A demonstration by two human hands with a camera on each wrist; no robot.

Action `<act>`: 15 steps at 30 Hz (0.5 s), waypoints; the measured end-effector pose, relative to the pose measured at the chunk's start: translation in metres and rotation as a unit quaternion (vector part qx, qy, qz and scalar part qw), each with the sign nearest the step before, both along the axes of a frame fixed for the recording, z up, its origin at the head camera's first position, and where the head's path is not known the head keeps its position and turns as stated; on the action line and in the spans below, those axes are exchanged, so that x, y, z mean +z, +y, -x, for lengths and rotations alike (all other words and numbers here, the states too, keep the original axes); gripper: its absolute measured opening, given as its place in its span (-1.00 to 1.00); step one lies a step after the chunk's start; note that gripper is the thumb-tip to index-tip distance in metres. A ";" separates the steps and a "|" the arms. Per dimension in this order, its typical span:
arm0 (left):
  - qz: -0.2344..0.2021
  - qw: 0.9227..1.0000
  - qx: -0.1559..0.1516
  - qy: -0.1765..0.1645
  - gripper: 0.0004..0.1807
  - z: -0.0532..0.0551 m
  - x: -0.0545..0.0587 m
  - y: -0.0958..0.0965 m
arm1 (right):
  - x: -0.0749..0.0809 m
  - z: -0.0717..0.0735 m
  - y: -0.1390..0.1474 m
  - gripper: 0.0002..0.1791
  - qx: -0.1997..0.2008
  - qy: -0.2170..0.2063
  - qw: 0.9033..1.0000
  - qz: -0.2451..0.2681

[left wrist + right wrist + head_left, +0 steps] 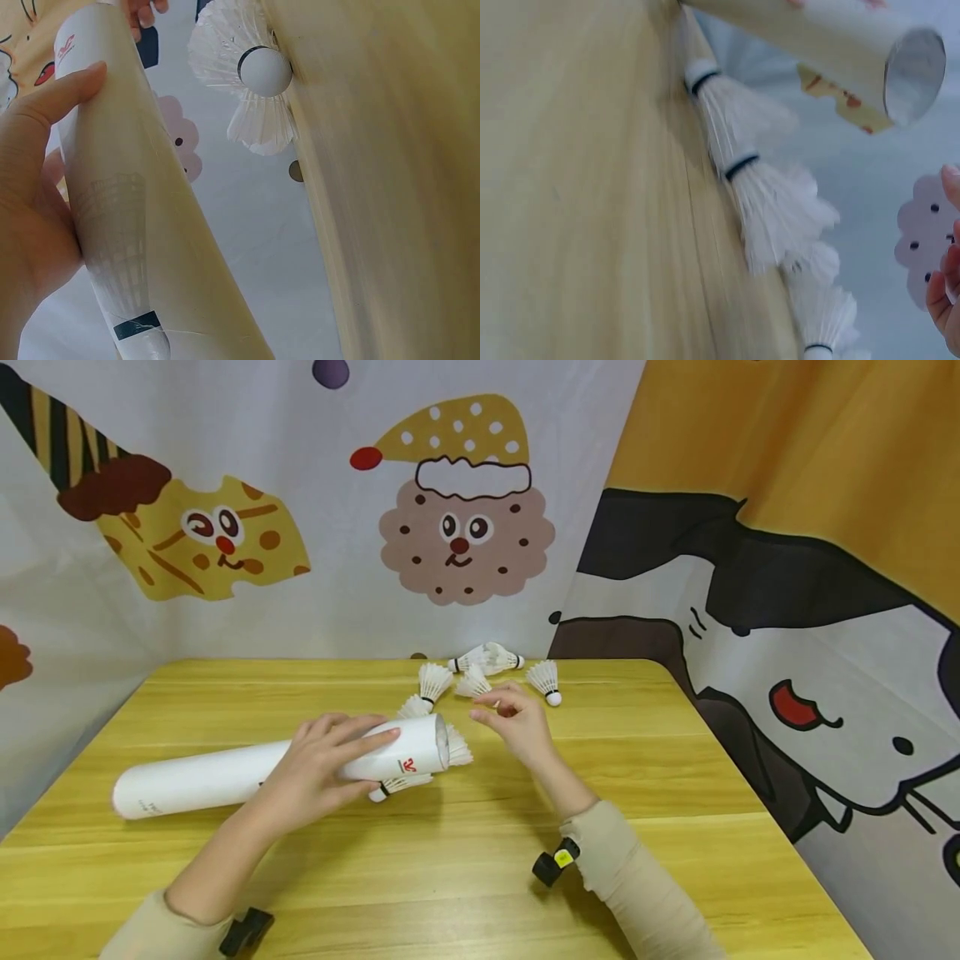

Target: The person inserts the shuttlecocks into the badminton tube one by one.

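Note:
My left hand (318, 772) grips a white shuttlecock tube (202, 775) that lies at a slant, its open end towards the right. Along the tube's side in the left wrist view, the shape of a shuttlecock shows. Just beyond the tube's mouth, my right hand (517, 722) has thumb and forefinger bent with a gap between them, holding nothing. Behind its fingertips is a white feather shuttlecock (472, 682). Under the tube's open end, other shuttlecocks (401, 783) are partly hidden; in the right wrist view, two shuttlecocks (780, 214) overlap beneath it.
More shuttlecocks lie at the back of the wooden table (480, 893): one (433, 683) left of the right hand, another (545, 681) to its right, and some (487, 657) by the far edge. A cartoon-printed curtain (322, 618) hangs behind.

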State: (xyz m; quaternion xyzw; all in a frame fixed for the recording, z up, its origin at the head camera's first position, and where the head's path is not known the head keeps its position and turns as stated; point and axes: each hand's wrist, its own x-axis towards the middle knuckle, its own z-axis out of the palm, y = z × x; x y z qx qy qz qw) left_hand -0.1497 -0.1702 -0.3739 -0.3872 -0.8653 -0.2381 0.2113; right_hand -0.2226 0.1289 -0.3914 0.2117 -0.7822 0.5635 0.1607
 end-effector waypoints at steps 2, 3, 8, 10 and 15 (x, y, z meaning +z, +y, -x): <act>-0.001 1.000 -0.001 0.000 -0.13 0.000 0.000 0.000 | 0.000 0.008 0.004 -0.81 0.000 0.011 1.000 -0.007; -0.002 1.000 -0.002 0.000 -0.13 0.000 0.000 0.000 | 0.000 0.011 0.006 -0.80 -0.001 0.016 1.000 -0.014; -0.002 1.000 -0.004 0.001 -0.12 0.000 -0.001 0.000 | -0.001 0.028 0.009 -0.74 0.003 0.010 0.999 -0.037; -0.001 1.000 -0.002 0.000 -0.12 0.000 -0.001 -0.001 | -0.004 0.037 0.011 -0.73 0.002 0.001 0.999 -0.044; -0.002 1.000 -0.004 0.001 -0.14 0.000 0.000 -0.001 | -0.019 0.061 0.014 -0.71 -0.006 -0.026 0.998 -0.063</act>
